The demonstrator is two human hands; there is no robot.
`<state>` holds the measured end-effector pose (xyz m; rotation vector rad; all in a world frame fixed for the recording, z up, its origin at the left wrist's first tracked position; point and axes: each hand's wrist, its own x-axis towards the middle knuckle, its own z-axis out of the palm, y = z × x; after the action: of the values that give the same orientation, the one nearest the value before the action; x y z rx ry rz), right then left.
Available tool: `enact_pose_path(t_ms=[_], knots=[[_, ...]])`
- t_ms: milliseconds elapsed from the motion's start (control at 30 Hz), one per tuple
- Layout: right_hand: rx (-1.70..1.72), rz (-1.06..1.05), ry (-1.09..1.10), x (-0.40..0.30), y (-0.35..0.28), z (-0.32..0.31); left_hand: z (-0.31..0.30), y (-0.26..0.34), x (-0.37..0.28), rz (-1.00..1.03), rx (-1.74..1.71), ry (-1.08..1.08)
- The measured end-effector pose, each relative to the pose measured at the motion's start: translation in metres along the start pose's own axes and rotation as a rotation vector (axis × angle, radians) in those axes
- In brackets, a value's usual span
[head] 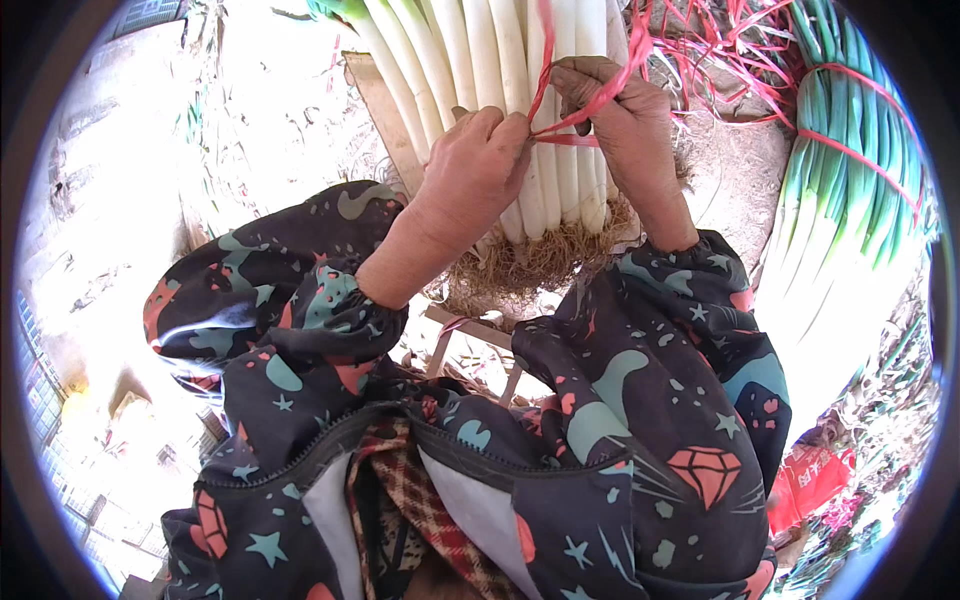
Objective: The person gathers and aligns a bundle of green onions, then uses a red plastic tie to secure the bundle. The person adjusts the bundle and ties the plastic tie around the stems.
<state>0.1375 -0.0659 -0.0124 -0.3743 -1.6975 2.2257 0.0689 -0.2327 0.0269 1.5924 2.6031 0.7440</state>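
A bundle of long white-stemmed leeks or large green onions (480,52) lies before me, its brown roots towards my body. Red plastic twine (577,112) crosses over the white stems. My left hand (484,154) is closed on the twine where its strands meet, resting on the stems. Just to its right, my right hand (619,105) pinches a strand of the same twine between thumb and fingers, with another strand running beneath it. Part of the twine is hidden under my hands.
A tied bundle of the same vegetable (847,165) lies at the right. Loose red twine (720,45) is heaped at upper right. A wooden frame (469,326) stands below the roots. A red plastic bag (810,484) lies lower right; plastic crates (41,390) are at the left edge.
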Motion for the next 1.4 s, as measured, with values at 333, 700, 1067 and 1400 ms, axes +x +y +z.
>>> enact_pose_path(t_ms=[333,700,1067,1400], knots=[[0.013,0.068,-0.035,-0.009,-0.004,0.013,0.000,0.004,0.001,-0.042,0.048,-0.028],[0.432,0.448,0.015,-0.039,-0.011,-0.011,-0.008,0.010,0.003,-0.559,-0.395,-0.024],[0.102,0.434,-0.061,-0.039,-0.020,-0.006,-0.011,0.006,0.010,-0.698,-0.527,-0.091],[-0.945,-0.401,0.210,-0.028,0.002,0.010,-0.014,0.010,0.012,-0.667,-0.532,-0.107]])
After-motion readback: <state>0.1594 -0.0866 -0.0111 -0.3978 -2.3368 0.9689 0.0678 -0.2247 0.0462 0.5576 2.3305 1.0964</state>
